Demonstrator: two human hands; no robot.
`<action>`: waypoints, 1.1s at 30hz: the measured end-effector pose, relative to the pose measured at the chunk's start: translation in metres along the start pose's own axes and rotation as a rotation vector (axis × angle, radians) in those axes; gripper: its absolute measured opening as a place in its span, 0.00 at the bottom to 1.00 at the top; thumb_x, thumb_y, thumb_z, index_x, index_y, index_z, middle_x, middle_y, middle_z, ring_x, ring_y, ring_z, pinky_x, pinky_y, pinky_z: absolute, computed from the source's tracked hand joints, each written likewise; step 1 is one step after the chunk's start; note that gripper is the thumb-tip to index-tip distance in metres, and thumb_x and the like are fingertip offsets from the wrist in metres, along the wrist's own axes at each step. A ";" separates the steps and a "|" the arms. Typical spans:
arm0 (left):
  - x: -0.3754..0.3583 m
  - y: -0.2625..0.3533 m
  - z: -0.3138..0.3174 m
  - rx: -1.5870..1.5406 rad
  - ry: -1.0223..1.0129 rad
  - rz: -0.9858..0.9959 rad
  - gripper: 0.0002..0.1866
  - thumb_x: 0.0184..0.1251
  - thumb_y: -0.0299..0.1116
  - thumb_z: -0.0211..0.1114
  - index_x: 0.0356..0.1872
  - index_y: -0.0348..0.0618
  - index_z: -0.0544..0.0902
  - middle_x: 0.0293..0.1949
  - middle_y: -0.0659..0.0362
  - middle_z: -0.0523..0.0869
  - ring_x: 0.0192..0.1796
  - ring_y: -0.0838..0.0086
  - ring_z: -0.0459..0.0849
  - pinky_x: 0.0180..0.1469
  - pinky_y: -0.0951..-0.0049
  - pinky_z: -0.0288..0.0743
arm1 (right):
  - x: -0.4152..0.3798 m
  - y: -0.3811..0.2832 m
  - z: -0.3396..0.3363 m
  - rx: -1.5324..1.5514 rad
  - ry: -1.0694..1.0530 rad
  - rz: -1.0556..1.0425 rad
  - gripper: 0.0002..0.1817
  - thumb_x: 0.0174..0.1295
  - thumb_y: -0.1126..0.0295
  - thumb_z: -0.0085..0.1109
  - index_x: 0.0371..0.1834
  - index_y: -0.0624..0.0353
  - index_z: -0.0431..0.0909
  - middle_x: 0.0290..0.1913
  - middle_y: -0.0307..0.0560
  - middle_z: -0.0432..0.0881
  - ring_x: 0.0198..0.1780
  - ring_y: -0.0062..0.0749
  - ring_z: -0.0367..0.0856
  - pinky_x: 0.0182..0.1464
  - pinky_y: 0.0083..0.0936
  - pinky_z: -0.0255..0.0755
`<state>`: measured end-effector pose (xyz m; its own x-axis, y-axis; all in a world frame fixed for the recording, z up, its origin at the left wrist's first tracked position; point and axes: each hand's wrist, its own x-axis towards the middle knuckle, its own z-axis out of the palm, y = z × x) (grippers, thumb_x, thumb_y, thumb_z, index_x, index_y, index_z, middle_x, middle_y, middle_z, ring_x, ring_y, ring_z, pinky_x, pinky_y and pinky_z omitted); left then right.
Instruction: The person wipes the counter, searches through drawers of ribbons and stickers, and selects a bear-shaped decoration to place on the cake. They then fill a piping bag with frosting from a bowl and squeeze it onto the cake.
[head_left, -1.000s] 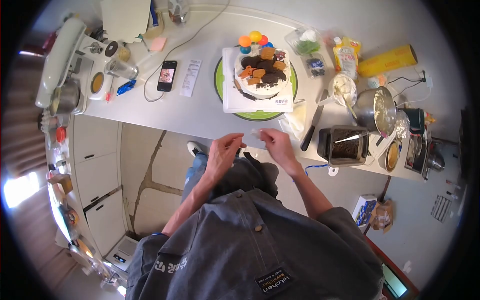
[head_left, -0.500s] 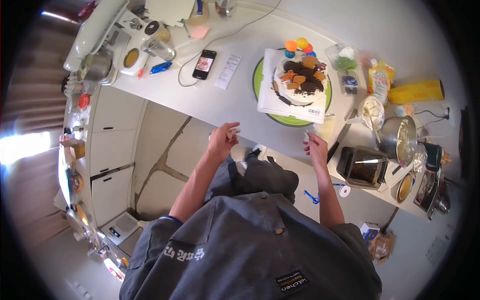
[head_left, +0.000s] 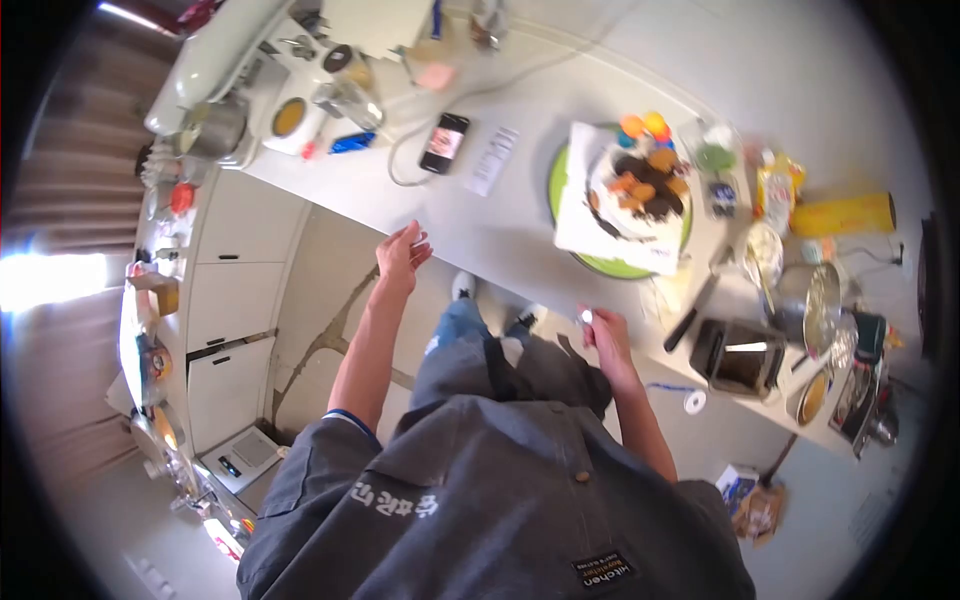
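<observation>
My left hand is held out just off the counter's front edge, left of the cake. Its fingers are apart and loosely bent, with a small pale patch showing between them. Lower and to the right, my right hand is closed, thumb and fingers pinched on a small white piece whose kind I cannot tell. Beyond it a white-frosted cake topped with dark and brown biscuit pieces and coloured balls sits on a white board over a green round stand.
A phone and a paper slip lie left of the cake. At right are a black-handled knife, a dark baking tin, a metal bowl and a tub of cream. A stand mixer stands at far left.
My view has shifted, so the counter and cake sit further right. My left hand has moved left and my right hand has drawn down toward my body, the two staying apart.
</observation>
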<state>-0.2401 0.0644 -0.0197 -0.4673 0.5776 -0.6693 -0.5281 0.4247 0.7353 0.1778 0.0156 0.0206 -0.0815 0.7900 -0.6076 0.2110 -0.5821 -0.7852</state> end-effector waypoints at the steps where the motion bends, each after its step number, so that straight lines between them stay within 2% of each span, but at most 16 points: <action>1: 0.013 0.007 -0.008 0.053 0.068 0.007 0.20 0.70 0.36 0.74 0.56 0.33 0.83 0.45 0.52 0.89 0.40 0.63 0.89 0.44 0.65 0.89 | 0.000 0.011 -0.002 0.028 -0.005 0.029 0.18 0.70 0.59 0.66 0.30 0.63 0.83 0.22 0.37 0.77 0.24 0.20 0.73 0.30 0.23 0.68; 4: 0.045 0.037 -0.030 0.064 0.168 0.073 0.17 0.66 0.32 0.75 0.53 0.36 0.86 0.41 0.56 0.88 0.36 0.67 0.87 0.39 0.69 0.86 | -0.009 0.029 0.008 0.122 0.073 0.150 0.14 0.67 0.65 0.65 0.49 0.64 0.86 0.31 0.41 0.84 0.32 0.23 0.80 0.36 0.23 0.75; 6: 0.092 0.047 -0.051 0.106 0.191 0.132 0.17 0.63 0.27 0.74 0.53 0.35 0.85 0.37 0.57 0.86 0.36 0.68 0.86 0.34 0.68 0.84 | -0.016 0.042 0.006 0.121 0.137 0.227 0.26 0.65 0.69 0.64 0.67 0.62 0.81 0.44 0.45 0.89 0.42 0.28 0.86 0.44 0.26 0.81; 8: 0.165 0.045 -0.094 0.127 0.059 0.297 0.20 0.61 0.22 0.70 0.56 0.30 0.81 0.39 0.53 0.86 0.39 0.67 0.88 0.40 0.67 0.88 | -0.029 0.057 0.009 0.218 0.188 0.165 0.26 0.63 0.71 0.64 0.66 0.65 0.81 0.44 0.48 0.90 0.43 0.29 0.87 0.46 0.27 0.81; 9: 0.215 0.043 -0.118 0.214 0.035 0.288 0.20 0.61 0.20 0.68 0.56 0.29 0.80 0.45 0.50 0.86 0.42 0.65 0.89 0.44 0.67 0.89 | -0.036 0.052 0.015 0.209 0.257 0.186 0.24 0.63 0.70 0.64 0.63 0.67 0.82 0.44 0.49 0.90 0.44 0.29 0.87 0.46 0.28 0.81; 10: 0.193 0.070 -0.101 0.144 0.044 0.203 0.21 0.60 0.18 0.67 0.56 0.29 0.79 0.48 0.48 0.85 0.45 0.63 0.89 0.46 0.65 0.91 | -0.044 0.049 0.024 0.195 0.320 0.163 0.20 0.64 0.69 0.67 0.57 0.69 0.86 0.42 0.49 0.90 0.42 0.29 0.88 0.45 0.28 0.82; 12: 0.287 0.057 -0.124 0.069 -0.047 0.279 0.19 0.61 0.18 0.66 0.54 0.23 0.80 0.46 0.45 0.85 0.44 0.58 0.88 0.47 0.66 0.92 | -0.052 0.055 0.039 0.183 0.461 0.197 0.16 0.66 0.64 0.72 0.47 0.68 0.89 0.37 0.46 0.90 0.36 0.27 0.87 0.42 0.25 0.81; 14: 0.290 0.076 -0.110 0.182 -0.078 0.294 0.19 0.64 0.20 0.67 0.54 0.22 0.80 0.44 0.48 0.84 0.42 0.62 0.87 0.45 0.69 0.91 | -0.069 0.036 0.055 0.194 0.538 0.254 0.20 0.68 0.57 0.72 0.46 0.67 0.89 0.34 0.44 0.89 0.32 0.24 0.85 0.37 0.24 0.80; 18: 0.299 0.091 -0.093 0.729 -0.133 0.502 0.26 0.72 0.29 0.66 0.66 0.24 0.76 0.51 0.45 0.85 0.43 0.61 0.89 0.45 0.68 0.90 | -0.106 0.021 0.088 0.343 0.679 0.271 0.20 0.71 0.56 0.69 0.45 0.67 0.87 0.28 0.42 0.84 0.25 0.22 0.78 0.28 0.24 0.74; 21: 0.278 0.083 -0.081 0.453 -0.197 0.466 0.29 0.75 0.32 0.64 0.72 0.28 0.71 0.56 0.41 0.84 0.46 0.56 0.91 0.44 0.64 0.90 | -0.141 0.036 0.113 0.496 0.781 0.325 0.18 0.71 0.60 0.66 0.50 0.67 0.86 0.29 0.43 0.84 0.24 0.23 0.77 0.25 0.23 0.71; 23: 0.246 0.077 -0.064 0.383 -0.096 0.487 0.32 0.74 0.32 0.64 0.76 0.33 0.68 0.60 0.40 0.82 0.47 0.51 0.91 0.45 0.62 0.91 | -0.155 0.068 0.128 0.628 0.852 0.387 0.16 0.72 0.63 0.64 0.53 0.65 0.86 0.31 0.43 0.85 0.25 0.23 0.78 0.26 0.22 0.70; 25: 0.248 0.056 -0.084 0.979 0.161 0.822 0.34 0.72 0.31 0.62 0.78 0.36 0.66 0.65 0.41 0.79 0.46 0.50 0.91 0.47 0.62 0.90 | -0.173 0.075 0.145 0.835 0.960 0.370 0.12 0.68 0.70 0.63 0.51 0.63 0.86 0.33 0.41 0.86 0.29 0.21 0.79 0.28 0.20 0.70; 27: 0.277 0.021 -0.122 1.214 0.399 1.357 0.33 0.70 0.29 0.60 0.77 0.39 0.68 0.69 0.43 0.77 0.44 0.49 0.92 0.48 0.63 0.90 | -0.190 0.091 0.164 0.926 0.998 0.376 0.12 0.68 0.71 0.64 0.51 0.62 0.87 0.34 0.41 0.87 0.31 0.20 0.80 0.29 0.20 0.70; 29: 0.265 0.013 -0.131 1.286 0.466 1.255 0.33 0.70 0.31 0.59 0.77 0.44 0.68 0.69 0.45 0.77 0.51 0.48 0.90 0.52 0.60 0.88 | -0.194 0.103 0.162 0.959 1.005 0.363 0.11 0.68 0.71 0.64 0.50 0.61 0.87 0.34 0.41 0.88 0.31 0.19 0.80 0.29 0.19 0.70; 32: 0.178 0.032 -0.098 0.914 0.146 0.618 0.34 0.69 0.31 0.59 0.78 0.49 0.68 0.69 0.46 0.78 0.55 0.47 0.89 0.53 0.56 0.88 | -0.203 0.127 0.153 0.994 0.927 0.386 0.09 0.70 0.70 0.66 0.47 0.64 0.87 0.33 0.41 0.88 0.29 0.20 0.80 0.31 0.19 0.72; 33: 0.172 0.031 -0.095 0.832 0.111 0.560 0.33 0.69 0.30 0.59 0.78 0.50 0.68 0.68 0.46 0.78 0.54 0.47 0.89 0.51 0.54 0.88 | -0.206 0.134 0.147 0.983 0.888 0.360 0.10 0.70 0.69 0.66 0.47 0.64 0.87 0.33 0.41 0.88 0.29 0.20 0.80 0.31 0.19 0.73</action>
<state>-0.4045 0.1114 -0.1221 -0.5821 0.7930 -0.1797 0.4303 0.4879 0.7594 0.0795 -0.2533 0.0226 0.5544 0.2071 -0.8061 -0.7133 -0.3808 -0.5884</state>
